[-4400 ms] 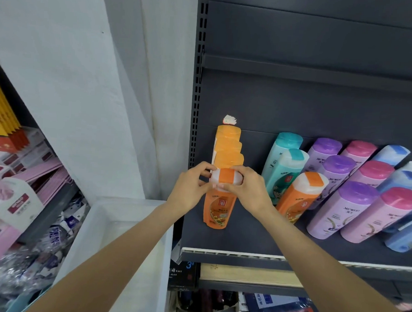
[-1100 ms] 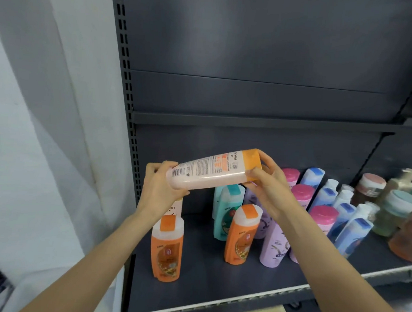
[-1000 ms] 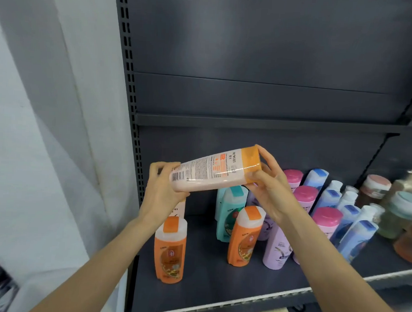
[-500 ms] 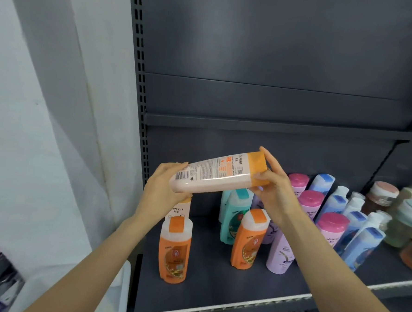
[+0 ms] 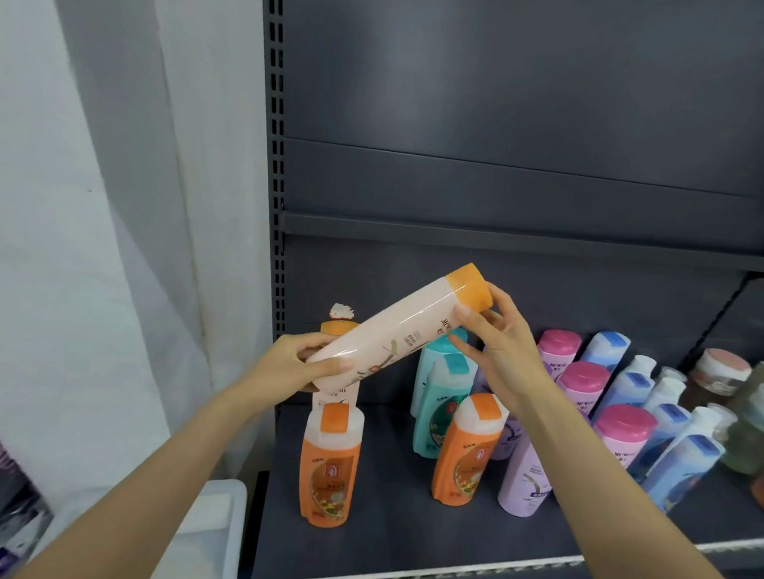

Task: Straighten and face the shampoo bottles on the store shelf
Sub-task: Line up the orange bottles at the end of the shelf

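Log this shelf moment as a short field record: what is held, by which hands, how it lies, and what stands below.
held item: pale bottle with orange cap
left hand: grips the bottle's base end
right hand: grips near the cap end
tilt: cap end raised toward the right, base lower left
below: two orange bottles upright at the shelf front
right side: teal, purple, pink and blue bottles in rows

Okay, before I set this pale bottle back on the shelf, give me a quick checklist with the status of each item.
1. Grip: left hand holds the base and right hand the cap end of the pale bottle: ok.
2. Bottle upright: tilted, cap high to the right: not ok.
3. Cap closed: looks shut: ok.
4. Landing spot: bare shelf between the two front orange bottles: ok.
5. Front label facing outward: cannot tell.
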